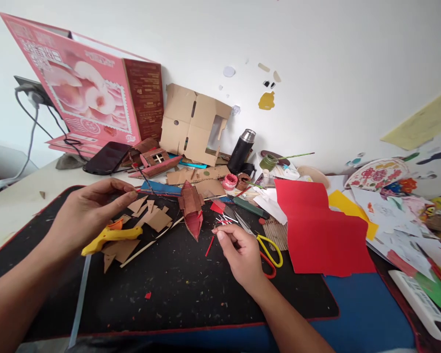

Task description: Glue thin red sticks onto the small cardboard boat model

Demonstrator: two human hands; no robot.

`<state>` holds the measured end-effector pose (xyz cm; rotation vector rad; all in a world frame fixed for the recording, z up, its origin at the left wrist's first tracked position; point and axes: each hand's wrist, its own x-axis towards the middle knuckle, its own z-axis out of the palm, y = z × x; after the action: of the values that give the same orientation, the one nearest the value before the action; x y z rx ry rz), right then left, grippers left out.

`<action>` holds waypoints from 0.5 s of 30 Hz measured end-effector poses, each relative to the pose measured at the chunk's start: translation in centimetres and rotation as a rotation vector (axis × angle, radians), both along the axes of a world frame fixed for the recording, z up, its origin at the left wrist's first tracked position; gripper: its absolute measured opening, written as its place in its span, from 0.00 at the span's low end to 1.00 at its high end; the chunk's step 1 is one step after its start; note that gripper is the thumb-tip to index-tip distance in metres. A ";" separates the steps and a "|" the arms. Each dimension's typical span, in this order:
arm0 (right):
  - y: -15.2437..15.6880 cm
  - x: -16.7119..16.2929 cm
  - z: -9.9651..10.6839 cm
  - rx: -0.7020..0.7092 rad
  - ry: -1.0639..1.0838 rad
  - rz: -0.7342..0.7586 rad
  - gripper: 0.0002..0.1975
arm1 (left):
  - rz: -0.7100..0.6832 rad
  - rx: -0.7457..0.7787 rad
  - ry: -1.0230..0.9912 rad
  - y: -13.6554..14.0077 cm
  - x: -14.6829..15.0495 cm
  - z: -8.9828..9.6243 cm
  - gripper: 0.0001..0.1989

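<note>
Black mat (191, 309) bears boat (191, 206) between left fingertips (131, 196) and right fingertips (221, 237)

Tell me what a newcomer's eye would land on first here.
Most likely the big red paper, spread at the right side of the black mat, and the tall pink box with peaches printed on it, standing at the back left. Next comes the small reddish-brown boat near the middle of the view, between the left hand and the right hand.
</note>
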<state>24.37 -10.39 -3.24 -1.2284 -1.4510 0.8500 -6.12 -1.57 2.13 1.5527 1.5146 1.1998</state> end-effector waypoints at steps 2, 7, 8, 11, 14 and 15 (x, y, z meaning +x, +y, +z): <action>0.0 0.3 -0.2 -0.022 0.072 -0.035 0.16 | -0.006 0.006 0.002 0.1 0.1 0.0 0.17; 0.0 1.7 -0.4 -0.081 0.279 -0.129 0.19 | 0.034 0.004 0.036 0.1 -0.4 0.4 0.15; -0.1 2.1 -0.3 -0.087 0.302 -0.140 0.20 | 0.048 0.002 0.043 0.1 -0.5 0.4 0.15; -0.4 2.9 -0.2 -0.101 0.327 -0.173 0.20 | 0.074 -0.026 0.054 0.1 -0.5 0.3 0.17; -0.9 3.5 -0.2 -0.127 0.314 -0.178 0.21 | 0.062 -0.059 0.042 0.0 -0.2 0.1 0.17; -1.0 3.6 -0.2 -0.133 0.309 -0.177 0.21 | 0.059 -0.054 0.029 0.1 0.0 0.0 0.17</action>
<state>27.99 -11.37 -3.49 -1.2409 -1.0375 0.9778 -6.17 -1.52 2.17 1.5049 1.6087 1.1640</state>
